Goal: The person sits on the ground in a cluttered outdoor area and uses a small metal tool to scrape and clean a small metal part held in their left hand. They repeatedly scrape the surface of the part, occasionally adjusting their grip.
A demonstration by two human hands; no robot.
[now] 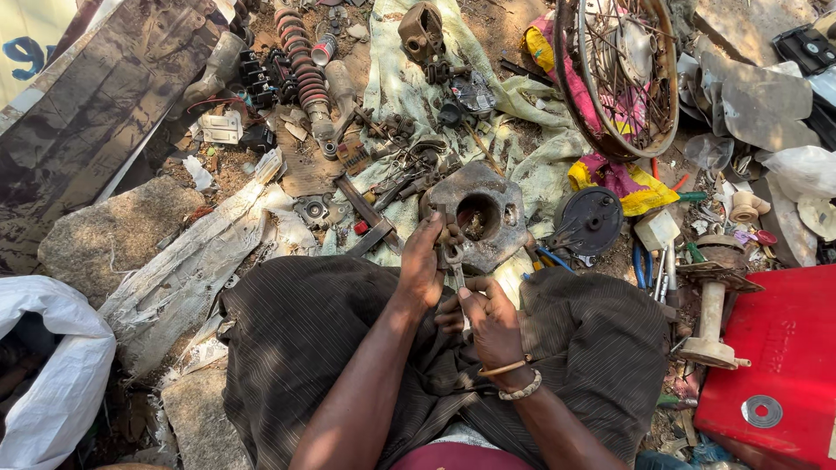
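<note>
Over the lap, at the centre of the view, the left hand (423,261) curls its fingers around the upper end of a slim, dull steel wrench (455,265), while the right hand (488,315) closes on the lower end of the same tool, thumb pressed along its top; both hands are shut on it. Just beyond the knuckles, at twelve o'clock from the hands, sits a rounded, grimy cast-metal engine casing with a dark circular bore (484,218), its surface pitted and matt; the wrench head lies against its near edge. A thin copper-coloured bangle and a pale beaded bracelet (521,389) ring the right wrist. Dark, finely striped cloth (305,339) covers the knees in soft folds. At two o'clock lies a flat black round metal cover (589,220), and farther out at one o'clock a rusty spoked wheel rim (623,74) stands tilted. At eleven o'clock a coiled spring shock absorber with reddish, dusty turns (300,61) lies on the dirt, and a crumpled pale green rag (409,87) spreads under scattered small parts. At four o'clock rests a glossy red plastic box (784,357) with a flat steel washer on it. At nine o'clock a rough grey stone slab (109,235) lies beside torn woven sacking.
</note>
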